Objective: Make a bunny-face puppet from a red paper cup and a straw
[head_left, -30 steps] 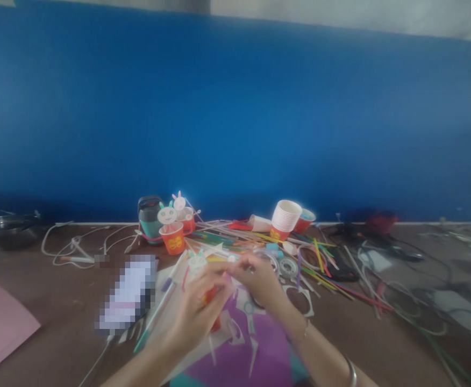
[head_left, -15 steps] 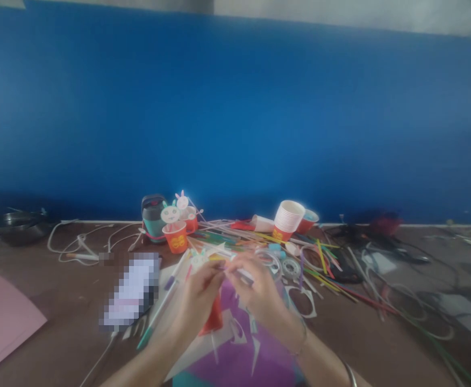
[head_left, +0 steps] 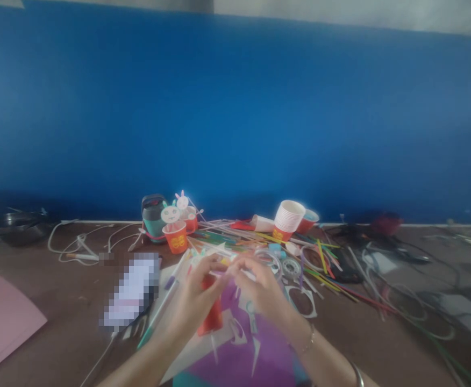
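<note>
My left hand (head_left: 205, 282) and my right hand (head_left: 257, 279) meet at the fingertips above the middle of the worktop. Fingers on both are bent and pinched together; whatever is between them is too small or blurred to make out. Behind the left fingers stands a red paper cup (head_left: 212, 317), partly covered by that hand. Below the hands lie purple paper (head_left: 268, 349) and white paper offcuts (head_left: 255, 349). A marker with a teal end (head_left: 155, 322) lies left of my left hand.
At the back stand a red cup with a rabbit face (head_left: 175, 237), a teal jar (head_left: 154, 221) and a stack of paper cups (head_left: 287, 217). Coloured sticks (head_left: 332, 282) and tape rolls (head_left: 291, 267) lie to the right. A phone (head_left: 133, 290) and pink paper (head_left: 5, 322) are left.
My hands have shifted slightly, with the left fingers more curved and both still meeting at the tips. More of the red cup shows behind my left hand.
</note>
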Motion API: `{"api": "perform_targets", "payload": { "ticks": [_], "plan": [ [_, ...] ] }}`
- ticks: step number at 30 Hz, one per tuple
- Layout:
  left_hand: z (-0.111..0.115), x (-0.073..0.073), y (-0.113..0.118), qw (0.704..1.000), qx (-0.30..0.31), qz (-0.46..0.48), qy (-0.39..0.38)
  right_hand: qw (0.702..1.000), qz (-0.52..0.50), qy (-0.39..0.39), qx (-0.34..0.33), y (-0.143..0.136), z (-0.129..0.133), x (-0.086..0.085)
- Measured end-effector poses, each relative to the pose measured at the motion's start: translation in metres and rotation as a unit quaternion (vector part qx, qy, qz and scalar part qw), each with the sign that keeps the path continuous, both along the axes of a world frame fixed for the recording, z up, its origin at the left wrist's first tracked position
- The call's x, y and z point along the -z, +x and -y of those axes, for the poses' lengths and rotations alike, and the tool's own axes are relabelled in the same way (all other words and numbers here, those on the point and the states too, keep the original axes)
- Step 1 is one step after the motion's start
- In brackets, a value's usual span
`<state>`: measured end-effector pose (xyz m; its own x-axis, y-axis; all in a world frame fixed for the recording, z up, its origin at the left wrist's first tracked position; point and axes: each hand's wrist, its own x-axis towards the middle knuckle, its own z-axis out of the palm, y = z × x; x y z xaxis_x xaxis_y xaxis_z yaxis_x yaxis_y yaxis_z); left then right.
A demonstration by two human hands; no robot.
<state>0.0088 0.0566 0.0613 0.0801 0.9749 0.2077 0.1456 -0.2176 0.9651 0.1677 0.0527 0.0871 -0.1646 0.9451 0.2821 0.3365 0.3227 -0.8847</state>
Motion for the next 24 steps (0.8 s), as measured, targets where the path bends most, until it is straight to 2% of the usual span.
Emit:
{"api": "perform_targets", "payload": {
  "ticks": [3,7,9,10,12,14,16,20,24],
  "plan": [
    [0.001,0.001,0.0,1.0,0.014,-0.002,0.004,0.998,-0.028,-0.046,-0.012,0.001,-0.002,0.002],
    [0.002,0.0,0.0,1.0,0.002,-0.005,0.007,0.992,-0.057,-0.107,-0.024,0.002,-0.007,0.004],
    [0.002,0.0,0.0,1.0,-0.004,-0.009,0.009,0.993,-0.053,-0.105,-0.012,0.001,-0.007,0.005],
    [0.002,0.0,0.0,1.0,-0.008,-0.011,0.012,0.996,-0.045,-0.079,0.01,0.0,-0.006,0.005],
    [0.002,0.0,-0.001,1.0,-0.016,-0.016,0.018,0.997,-0.01,0.031,0.069,-0.001,-0.003,0.007],
    [0.002,0.0,-0.002,0.999,-0.027,-0.029,0.024,0.98,0.05,0.159,0.106,-0.002,0.002,0.009],
    [0.002,0.0,-0.003,0.998,-0.038,-0.042,0.026,0.955,0.112,0.252,0.113,-0.003,0.007,0.01],
    [0.003,-0.002,-0.003,0.997,-0.052,-0.057,0.031,0.919,0.196,0.321,0.119,-0.003,0.01,0.01],
    [0.003,0.0,-0.004,0.987,-0.069,-0.119,0.08,0.903,0.234,0.343,0.112,-0.005,0.009,0.008]
  ]
}}
